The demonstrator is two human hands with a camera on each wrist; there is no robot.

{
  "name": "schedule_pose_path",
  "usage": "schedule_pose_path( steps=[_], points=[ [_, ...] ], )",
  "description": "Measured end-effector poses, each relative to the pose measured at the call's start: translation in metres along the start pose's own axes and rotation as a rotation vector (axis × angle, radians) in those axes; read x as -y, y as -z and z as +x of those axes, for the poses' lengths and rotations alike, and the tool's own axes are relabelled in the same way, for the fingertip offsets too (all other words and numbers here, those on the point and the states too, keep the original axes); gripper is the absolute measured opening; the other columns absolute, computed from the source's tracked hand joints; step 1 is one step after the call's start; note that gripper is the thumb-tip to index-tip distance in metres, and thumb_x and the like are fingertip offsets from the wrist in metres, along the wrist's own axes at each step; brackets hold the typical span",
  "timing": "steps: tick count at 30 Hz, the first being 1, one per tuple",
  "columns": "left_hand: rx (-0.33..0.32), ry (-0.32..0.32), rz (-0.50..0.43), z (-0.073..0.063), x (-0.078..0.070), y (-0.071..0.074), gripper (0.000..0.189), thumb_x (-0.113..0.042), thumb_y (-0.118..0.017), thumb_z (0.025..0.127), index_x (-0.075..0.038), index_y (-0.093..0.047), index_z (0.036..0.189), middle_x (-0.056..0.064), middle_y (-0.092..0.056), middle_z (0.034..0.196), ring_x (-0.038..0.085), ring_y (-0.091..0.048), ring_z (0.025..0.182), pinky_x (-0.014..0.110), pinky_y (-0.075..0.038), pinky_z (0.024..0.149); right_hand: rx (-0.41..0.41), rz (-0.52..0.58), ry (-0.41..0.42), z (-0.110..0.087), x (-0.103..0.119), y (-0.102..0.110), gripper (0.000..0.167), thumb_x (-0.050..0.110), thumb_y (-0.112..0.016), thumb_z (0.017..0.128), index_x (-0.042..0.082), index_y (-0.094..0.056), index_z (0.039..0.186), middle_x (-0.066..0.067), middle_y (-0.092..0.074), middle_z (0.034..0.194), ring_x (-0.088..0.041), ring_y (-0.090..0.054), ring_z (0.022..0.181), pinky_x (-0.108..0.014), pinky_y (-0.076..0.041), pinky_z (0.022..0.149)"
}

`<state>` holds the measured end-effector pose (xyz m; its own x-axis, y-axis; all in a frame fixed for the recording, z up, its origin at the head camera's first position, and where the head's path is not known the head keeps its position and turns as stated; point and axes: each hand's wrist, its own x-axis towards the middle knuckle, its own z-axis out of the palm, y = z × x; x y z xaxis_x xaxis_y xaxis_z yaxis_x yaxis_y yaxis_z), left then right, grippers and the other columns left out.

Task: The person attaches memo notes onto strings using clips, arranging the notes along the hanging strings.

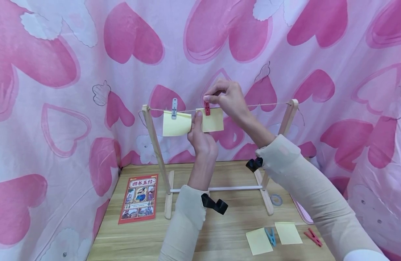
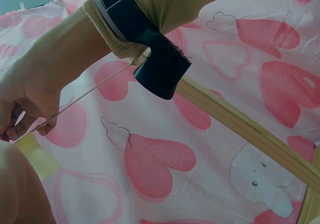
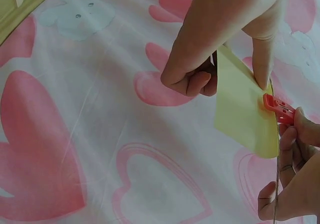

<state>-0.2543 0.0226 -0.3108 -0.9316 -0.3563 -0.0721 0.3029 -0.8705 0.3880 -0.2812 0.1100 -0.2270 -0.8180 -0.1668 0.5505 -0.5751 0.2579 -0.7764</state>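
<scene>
1. From here I see the left hand point(image 1: 203, 143) raised to a thin tan string point(image 1: 265, 104), its grip narrow on a pale-yellow square paper note point(image 1: 213, 121): thumb in front by the upper left corner, curled fingers behind. That seems meant to steady the sheet at string height.
2. The right hand point(image 1: 233, 99) comes in from above, its grip pinching the upper end of a small red plastic clothespin point(image 1: 207, 110). Holding that end leaves the biting end pointing down over the note's top edge; whether the pin is squeezed or released, I cannot tell.
3. Just left hangs another pale-yellow paper note point(image 1: 177, 125) under a silver-grey clothespin point(image 1: 174, 108), set at its top edge, presumably so the sheet drops free.
4. The string runs between a left wooden post point(image 1: 156, 148) and a right wooden post point(image 1: 286, 117); a white rod point(image 1: 234, 188) joins them low down, likely for stiffness.
5. On the wood-grain counter point(image 1: 226, 235), a blue clothespin point(image 1: 270, 236) lies between two loose yellow notes point(image 1: 259, 241), and a pinkish-red clothespin point(image 1: 314, 237) beside the right one, all within easy reach.
</scene>
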Motion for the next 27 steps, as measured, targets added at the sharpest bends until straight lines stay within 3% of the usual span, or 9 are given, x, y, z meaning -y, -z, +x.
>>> schedule_pose_path(
  steps=[11, 17, 22, 27],
  points=[
    [-0.001, 0.001, 0.003, 0.000, -0.001, 0.000, 0.007, -0.007, -0.068, 0.107, -0.004, -0.071, 0.112, 0.004, -0.071, 0.116, 0.018, -0.065, 0.117, 0.031, -0.049, 0.112, 0.009, -0.032, -0.014, 0.001, 0.000, -0.002, 0.005, -0.002, -0.080, 0.095, -0.003, -0.084, 0.093, 0.003, -0.069, 0.083, -0.016, -0.066, 0.086, -0.026, -0.052, 0.077],
    [-0.010, -0.010, 0.020, 0.002, 0.002, 0.005, 0.018, -0.009, -0.068, 0.107, -0.001, -0.070, 0.123, 0.005, -0.073, 0.118, 0.017, -0.065, 0.121, 0.031, -0.047, 0.115, 0.025, -0.061, -0.015, 0.001, -0.001, -0.001, 0.010, -0.001, -0.080, 0.095, 0.006, -0.086, 0.091, 0.000, -0.070, 0.087, -0.017, -0.068, 0.087, -0.026, -0.054, 0.078],
    [-0.007, -0.014, 0.032, 0.003, 0.004, 0.007, 0.019, -0.010, -0.068, 0.107, 0.000, -0.072, 0.123, 0.005, -0.075, 0.115, 0.017, -0.065, 0.119, 0.031, -0.047, 0.115, 0.061, -0.118, -0.025, 0.001, -0.001, -0.001, 0.006, 0.002, -0.080, 0.097, 0.002, -0.085, 0.098, -0.005, -0.070, 0.093, -0.020, -0.067, 0.091, -0.026, -0.053, 0.080],
    [0.014, -0.015, 0.042, 0.003, 0.005, 0.010, 0.016, -0.010, -0.069, 0.107, -0.003, -0.073, 0.120, 0.003, -0.075, 0.113, 0.017, -0.066, 0.116, 0.031, -0.049, 0.112, 0.123, -0.169, -0.066, 0.000, 0.001, 0.003, 0.014, 0.007, -0.078, 0.098, -0.001, -0.083, 0.109, -0.010, -0.072, 0.106, -0.024, -0.068, 0.098, -0.032, -0.053, 0.088]
  ],
)
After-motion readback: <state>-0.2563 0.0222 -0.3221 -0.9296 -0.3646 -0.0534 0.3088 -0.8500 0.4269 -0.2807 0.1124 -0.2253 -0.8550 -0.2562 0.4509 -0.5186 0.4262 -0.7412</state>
